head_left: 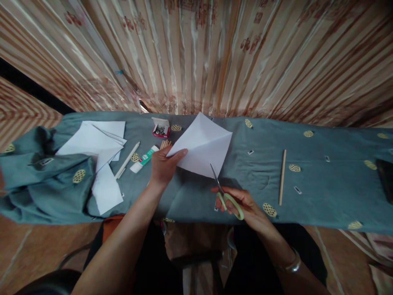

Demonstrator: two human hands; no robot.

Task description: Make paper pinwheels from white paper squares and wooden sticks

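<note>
My left hand (166, 164) pinches the left corner of a white sheet of paper (204, 141), its thumb lying on top. A crease runs across the paper, which is held up over the cloth. In my right hand (239, 200) is a pair of scissors (226, 197) with light green handles, my fingers through the loops. The blades point up and left and meet the paper's lower edge near its bottom corner. Just beyond my left hand lie several thin wooden sticks (165, 144), partly hidden by it, and a green-and-white glue tube (145, 159).
A grey-green patterned cloth (258, 176) covers the table. Left are white paper pieces (89, 139) and a white pen (128, 159). An open small red box (161, 130) holds metal bits. A wooden stick (282, 177) lies right, a dark object (385, 180) at the far edge. Curtains (196, 57) hang behind.
</note>
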